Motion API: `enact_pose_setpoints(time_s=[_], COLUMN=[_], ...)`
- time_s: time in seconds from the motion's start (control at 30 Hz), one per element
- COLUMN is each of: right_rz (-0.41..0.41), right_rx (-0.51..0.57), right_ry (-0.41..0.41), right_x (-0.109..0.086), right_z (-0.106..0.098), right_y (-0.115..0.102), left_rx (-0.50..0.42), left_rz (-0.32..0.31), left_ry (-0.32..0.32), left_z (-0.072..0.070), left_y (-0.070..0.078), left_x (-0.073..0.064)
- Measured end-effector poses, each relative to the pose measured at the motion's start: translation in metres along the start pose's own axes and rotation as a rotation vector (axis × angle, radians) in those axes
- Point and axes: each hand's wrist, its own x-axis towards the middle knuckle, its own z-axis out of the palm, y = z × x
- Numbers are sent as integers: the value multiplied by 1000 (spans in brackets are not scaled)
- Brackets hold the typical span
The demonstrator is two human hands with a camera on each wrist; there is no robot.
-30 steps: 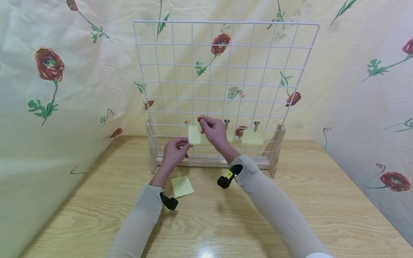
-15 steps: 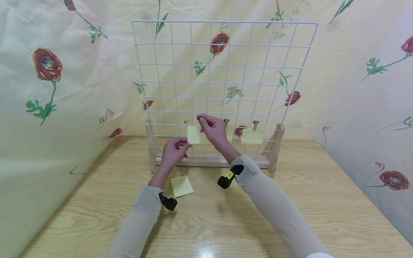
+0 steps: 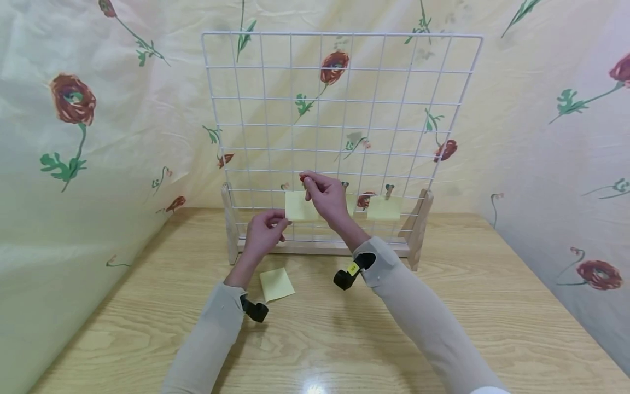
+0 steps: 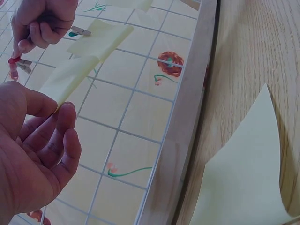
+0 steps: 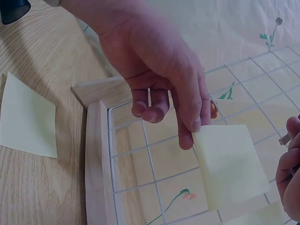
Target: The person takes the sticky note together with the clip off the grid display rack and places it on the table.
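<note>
At white wire grid (image 3: pixel 318 126), left hand (image 3: pixel 263 232) pinches pale-yellow square paper note (image 3: pixel 296 207), right hand (image 3: pixel 328 198) pinches red-topped wooden clip (image 4: pixel 24 64); poses barely changed: note steady, clip's bite unclear.

Backdrop (image 3: pixel 162 117): creamy, wrinkled sheeting, across the top and down both sides of the frame
Printed poppies (image 3: pixel 74 104): red, green-leaved, scattered
Tabletop (image 3: pixel 492 306): pale grained wood, lower half
Glare (image 3: pixel 315 389): white, bottom centre
</note>
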Motion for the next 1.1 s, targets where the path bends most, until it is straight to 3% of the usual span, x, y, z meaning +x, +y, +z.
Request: enact_pose_setpoints(time_s=[1.1], right_rz=[8], right_rx=[87], right_ry=[-8], right_x=[-8], right_z=[-10], right_y=[-10], left_rx=[48], left_rz=[30], left_ry=[-49], left_z=[-1], left_y=[2], left_x=[-8])
